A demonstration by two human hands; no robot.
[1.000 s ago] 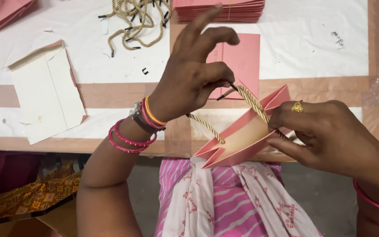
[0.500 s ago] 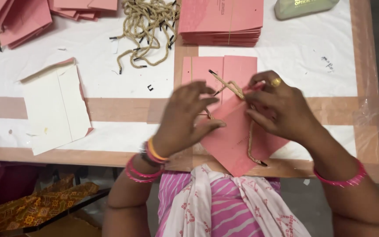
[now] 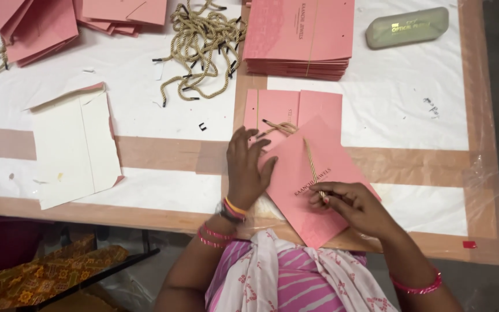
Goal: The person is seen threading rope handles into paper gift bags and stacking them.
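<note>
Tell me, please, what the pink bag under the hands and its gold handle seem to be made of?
The pink bag looks like matte card paper: it lies flat with crisp folded edges. Its gold handle looks like twisted cord, probably synthetic, ribbed with a slight sheen and a black tip; the right hand pinches it.

Small hand-assembly workshop for paper bags. Paper-covered desk (image 3: pixel 163 130) carries stacked flat pink bags (image 3: pixel 298 37) at 12 o'clock, loose cord handles (image 3: pixel 200 43) at 11 o'clock, more bags (image 3: pixel 30 26) at 10 o'clock.
</note>
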